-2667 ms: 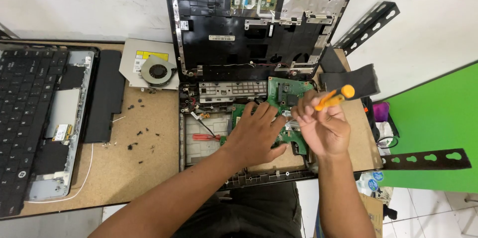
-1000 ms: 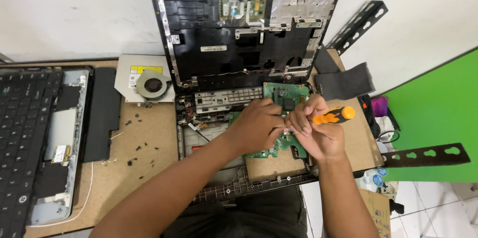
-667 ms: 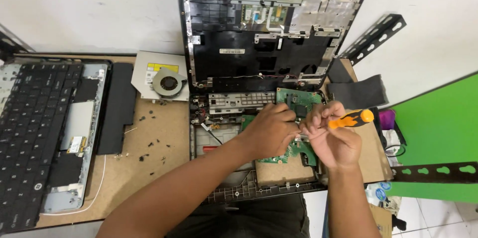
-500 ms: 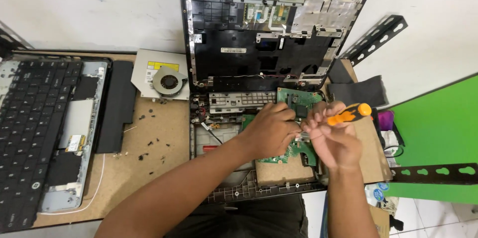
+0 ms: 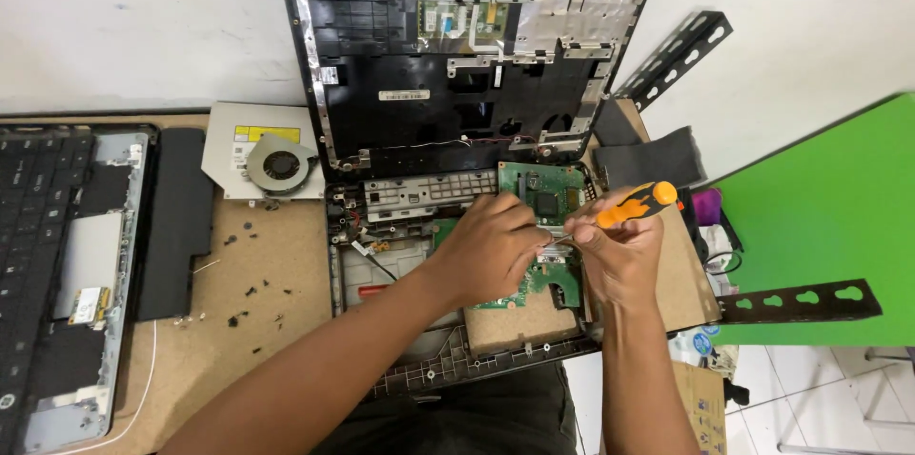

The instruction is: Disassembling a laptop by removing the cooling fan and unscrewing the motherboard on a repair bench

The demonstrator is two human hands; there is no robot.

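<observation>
laptop teardown, mid-stage. the base [image 5: 448, 360] lay on the bench [image 5: 276, 274] in front of the person, with the lid shell [image 5: 467, 64] propped upright against the wall behind it, its inner frame and foil bare. already out and set aside: keyboard deck [image 5: 57, 264] at the far left, a black flat panel [image 5: 176, 217] beside it, the optical drive [image 5: 238, 145] with the fan [image 5: 279, 165] lying on top of it, and loose black screws [image 5: 250, 291] scattered on the bench between them and the base.

still in place: the green board [image 5: 548, 193], sitting in the right part of the base, partly hidden under both hands.

left hand [image 5: 491, 245] was pressed down on the board, fingers curled over its middle, holding nothing that i could see. right hand [image 5: 620, 250] was clenched round an orange-and-black screwdriver [image 5: 634, 205], shaft angled down and to the left toward the board; tip hidden between the hands, so i could not tell whether it sat in a screw.

judgement: covers and peripherals done, board removal in hand and not finished.
</observation>
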